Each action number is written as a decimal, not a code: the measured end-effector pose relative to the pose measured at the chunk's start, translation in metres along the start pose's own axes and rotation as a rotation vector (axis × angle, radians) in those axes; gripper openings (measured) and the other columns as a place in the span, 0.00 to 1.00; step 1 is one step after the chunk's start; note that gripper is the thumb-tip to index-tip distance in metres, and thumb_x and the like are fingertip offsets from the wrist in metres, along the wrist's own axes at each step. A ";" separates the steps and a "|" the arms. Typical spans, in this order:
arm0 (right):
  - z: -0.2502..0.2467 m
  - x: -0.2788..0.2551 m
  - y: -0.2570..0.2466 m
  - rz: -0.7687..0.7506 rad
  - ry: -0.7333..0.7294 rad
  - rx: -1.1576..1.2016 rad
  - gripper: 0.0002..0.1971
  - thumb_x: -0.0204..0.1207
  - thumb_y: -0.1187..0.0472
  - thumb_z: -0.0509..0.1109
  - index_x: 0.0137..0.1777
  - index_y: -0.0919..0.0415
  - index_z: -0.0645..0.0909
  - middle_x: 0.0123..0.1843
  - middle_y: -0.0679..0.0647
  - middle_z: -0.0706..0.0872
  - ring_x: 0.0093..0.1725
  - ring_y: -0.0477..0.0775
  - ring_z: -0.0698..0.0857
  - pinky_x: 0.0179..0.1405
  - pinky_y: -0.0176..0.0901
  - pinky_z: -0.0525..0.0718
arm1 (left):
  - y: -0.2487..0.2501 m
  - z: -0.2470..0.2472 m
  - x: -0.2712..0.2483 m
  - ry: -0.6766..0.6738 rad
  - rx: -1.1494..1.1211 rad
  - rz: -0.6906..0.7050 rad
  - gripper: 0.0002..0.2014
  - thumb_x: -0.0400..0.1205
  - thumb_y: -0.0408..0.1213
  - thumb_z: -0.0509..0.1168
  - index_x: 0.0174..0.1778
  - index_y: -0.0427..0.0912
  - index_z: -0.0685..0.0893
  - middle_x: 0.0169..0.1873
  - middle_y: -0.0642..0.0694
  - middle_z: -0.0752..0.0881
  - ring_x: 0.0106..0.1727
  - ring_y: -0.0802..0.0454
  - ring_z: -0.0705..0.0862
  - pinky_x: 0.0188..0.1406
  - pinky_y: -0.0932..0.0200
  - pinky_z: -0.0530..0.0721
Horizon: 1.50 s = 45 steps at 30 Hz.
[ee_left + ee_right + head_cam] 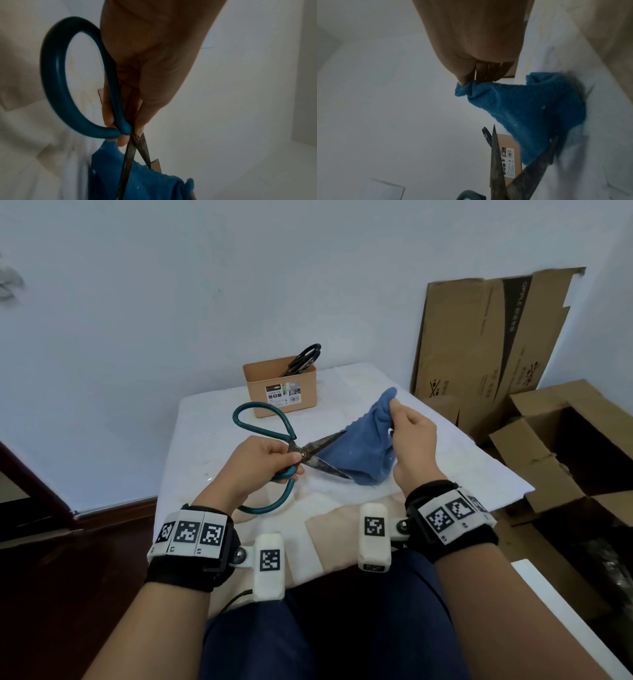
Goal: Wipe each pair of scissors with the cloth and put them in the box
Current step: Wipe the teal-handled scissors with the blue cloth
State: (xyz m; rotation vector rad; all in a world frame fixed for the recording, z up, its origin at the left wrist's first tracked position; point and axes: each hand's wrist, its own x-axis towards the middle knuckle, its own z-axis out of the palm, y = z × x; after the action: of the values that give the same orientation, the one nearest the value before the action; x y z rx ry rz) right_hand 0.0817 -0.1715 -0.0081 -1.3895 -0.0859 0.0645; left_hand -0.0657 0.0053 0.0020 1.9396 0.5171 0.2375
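Left hand (260, 463) gripped the teal scissors (301, 455) near the pivot, blades splayed so the blue cloth (359, 446) pinched in the right hand (412, 443) could reach inside; box (281, 388) sat behind.

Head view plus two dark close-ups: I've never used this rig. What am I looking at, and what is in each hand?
There is no machine here: a person works with bare hands, wearing wristbands with black-and-white markers and small cameras. The wide picture comes from a camera on the head, looking down. The two close-ups come from the wrists, looking along the fingers.

The left hand grips the green-handled scissors near the pivot, blades spread apart. The right hand pinches the blue cloth by its top, and the cloth hangs against the blades.

On the white-covered table stands a tan box with black scissors already in it. Cardboard boxes stand at the right.
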 end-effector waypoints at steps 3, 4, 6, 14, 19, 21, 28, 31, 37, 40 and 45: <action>0.003 -0.001 -0.007 -0.142 -0.052 -0.117 0.15 0.82 0.52 0.67 0.37 0.55 0.87 0.37 0.46 0.86 0.43 0.46 0.83 0.52 0.52 0.86 | 0.006 0.001 0.002 -0.023 0.029 -0.003 0.08 0.85 0.34 0.69 0.49 0.33 0.90 0.40 0.43 0.94 0.37 0.56 0.92 0.33 0.70 0.85; 0.005 -0.004 -0.008 -0.160 -0.131 -0.173 0.13 0.81 0.52 0.67 0.38 0.53 0.88 0.37 0.42 0.88 0.44 0.45 0.85 0.52 0.49 0.85 | 0.007 0.002 0.002 -0.033 0.032 -0.006 0.08 0.85 0.33 0.69 0.49 0.32 0.90 0.40 0.43 0.94 0.37 0.56 0.92 0.34 0.70 0.85; 0.010 -0.010 -0.007 -0.198 -0.324 -0.327 0.10 0.80 0.52 0.70 0.43 0.53 0.91 0.41 0.43 0.91 0.47 0.44 0.88 0.53 0.41 0.85 | 0.011 0.006 0.004 -0.054 0.041 -0.005 0.08 0.84 0.33 0.69 0.50 0.30 0.90 0.40 0.41 0.94 0.37 0.57 0.92 0.37 0.67 0.88; 0.017 -0.008 0.005 -0.245 -0.628 -0.731 0.11 0.76 0.51 0.75 0.48 0.59 0.87 0.42 0.49 0.88 0.45 0.47 0.84 0.50 0.43 0.81 | 0.020 0.003 0.006 -0.084 0.149 0.033 0.06 0.84 0.32 0.70 0.49 0.35 0.90 0.38 0.44 0.94 0.40 0.53 0.93 0.40 0.65 0.89; 0.012 -0.006 0.005 -0.198 -0.676 -0.592 0.11 0.77 0.54 0.75 0.43 0.63 0.87 0.35 0.51 0.86 0.38 0.46 0.82 0.43 0.39 0.81 | 0.017 0.001 0.002 -0.119 0.075 0.032 0.06 0.83 0.34 0.71 0.50 0.35 0.91 0.39 0.43 0.94 0.41 0.51 0.93 0.41 0.66 0.89; 0.009 -0.005 0.007 -0.188 -0.680 -0.567 0.11 0.77 0.54 0.74 0.42 0.63 0.87 0.34 0.51 0.86 0.35 0.43 0.82 0.40 0.34 0.80 | 0.017 0.002 0.002 -0.126 0.062 0.031 0.07 0.83 0.34 0.71 0.50 0.35 0.91 0.39 0.43 0.94 0.40 0.52 0.93 0.41 0.66 0.89; 0.003 -0.002 0.008 -0.160 -0.599 -0.496 0.09 0.78 0.55 0.74 0.41 0.60 0.87 0.37 0.51 0.88 0.38 0.44 0.84 0.43 0.35 0.80 | 0.015 -0.003 0.003 -0.130 0.029 0.010 0.07 0.83 0.34 0.71 0.50 0.34 0.91 0.41 0.42 0.94 0.42 0.51 0.93 0.49 0.62 0.90; 0.004 -0.004 0.007 -0.173 -0.578 -0.483 0.09 0.78 0.55 0.74 0.39 0.59 0.87 0.37 0.50 0.87 0.38 0.44 0.84 0.44 0.35 0.81 | 0.015 -0.004 0.002 -0.124 0.032 0.015 0.07 0.84 0.34 0.70 0.50 0.35 0.92 0.41 0.43 0.94 0.43 0.49 0.93 0.51 0.61 0.90; -0.011 0.009 0.012 -0.040 -0.262 -0.288 0.15 0.78 0.54 0.74 0.43 0.69 0.86 0.40 0.61 0.88 0.43 0.55 0.85 0.53 0.57 0.86 | 0.011 -0.019 -0.001 -0.030 -0.039 0.024 0.06 0.84 0.35 0.70 0.48 0.37 0.92 0.41 0.44 0.94 0.42 0.50 0.93 0.47 0.64 0.90; -0.008 0.004 0.013 0.042 -0.264 -0.126 0.17 0.78 0.54 0.73 0.44 0.73 0.85 0.42 0.64 0.89 0.43 0.56 0.87 0.54 0.56 0.87 | 0.013 -0.023 0.001 0.005 -0.147 0.016 0.07 0.84 0.34 0.69 0.50 0.36 0.91 0.42 0.42 0.94 0.43 0.49 0.93 0.47 0.63 0.90; 0.008 -0.009 0.002 0.123 -0.404 -0.062 0.13 0.80 0.55 0.71 0.38 0.62 0.86 0.36 0.54 0.87 0.38 0.52 0.86 0.43 0.43 0.87 | 0.016 -0.004 0.005 -0.018 -0.168 0.011 0.07 0.85 0.34 0.69 0.51 0.35 0.90 0.41 0.41 0.94 0.42 0.49 0.93 0.44 0.64 0.90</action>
State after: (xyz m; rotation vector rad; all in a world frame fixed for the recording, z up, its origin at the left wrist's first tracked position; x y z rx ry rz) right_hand 0.0715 -0.1640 -0.0091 -1.4269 -0.3408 0.4483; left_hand -0.0586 0.0054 0.0176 1.7799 0.4601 0.2626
